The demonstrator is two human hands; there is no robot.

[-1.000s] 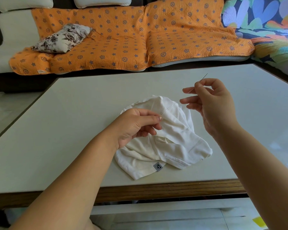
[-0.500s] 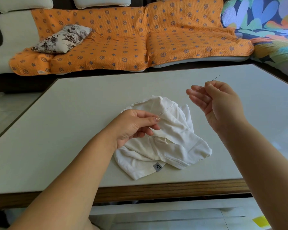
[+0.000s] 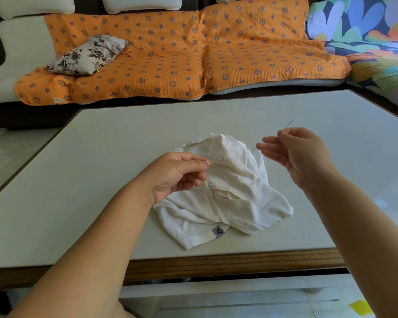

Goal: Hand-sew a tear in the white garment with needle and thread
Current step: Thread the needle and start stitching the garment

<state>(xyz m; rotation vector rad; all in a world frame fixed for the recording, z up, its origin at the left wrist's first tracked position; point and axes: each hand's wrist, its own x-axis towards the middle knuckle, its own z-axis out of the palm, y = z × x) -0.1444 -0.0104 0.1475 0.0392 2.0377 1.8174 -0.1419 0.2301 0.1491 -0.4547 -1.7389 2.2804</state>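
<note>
A crumpled white garment point(image 3: 234, 198) with a small grey label lies on the table point(image 3: 101, 168) near its front edge. A gap in the cloth shows near its middle. My left hand point(image 3: 177, 175) hovers over the garment's left side and pinches a thin pale thread point(image 3: 218, 159) between thumb and forefinger. My right hand point(image 3: 296, 154) is raised to the right of the garment and pinches a thin needle point(image 3: 288, 125) whose tip points up and away. The other fingers of that hand are spread.
The table has a wooden front edge point(image 3: 216, 262). Behind it stands a sofa with an orange patterned cover point(image 3: 182, 56), a floral cushion point(image 3: 87, 55) and a colourful throw point(image 3: 365, 37) at the right.
My right hand with the needle has drifted to the right and slightly down. My left hand has lifted off the garment a little, and a thread now shows at its fingertips.
</note>
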